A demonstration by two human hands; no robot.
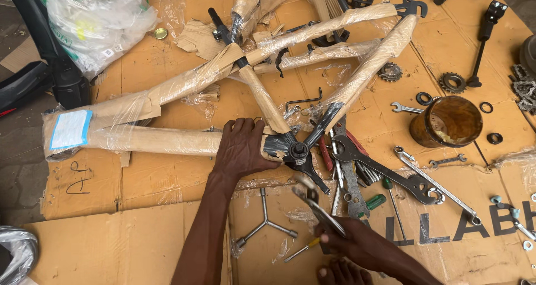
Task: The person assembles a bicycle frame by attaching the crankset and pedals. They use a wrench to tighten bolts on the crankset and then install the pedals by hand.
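Frame [223, 89], wrapped in brown paper and clear film, lies flat on cardboard [134, 179]. The left hand [241, 148] presses palm-down on it beside the bare black bottom bracket [297, 150], fingers spread, not clenched. The right hand [349, 241] is closed around a pair of pliers [315, 204], whose tip points at the bracket. Wrenches [391, 176] lie just right; a brown jar [446, 121] stands beyond.

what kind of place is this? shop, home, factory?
Probably an informal bicycle repair or assembly spot, working on flattened brown cardboard laid on the ground. Clues: a paper-wrapped bicycle frame under the left hand, loose steel spanners, and toothed metal sprockets.
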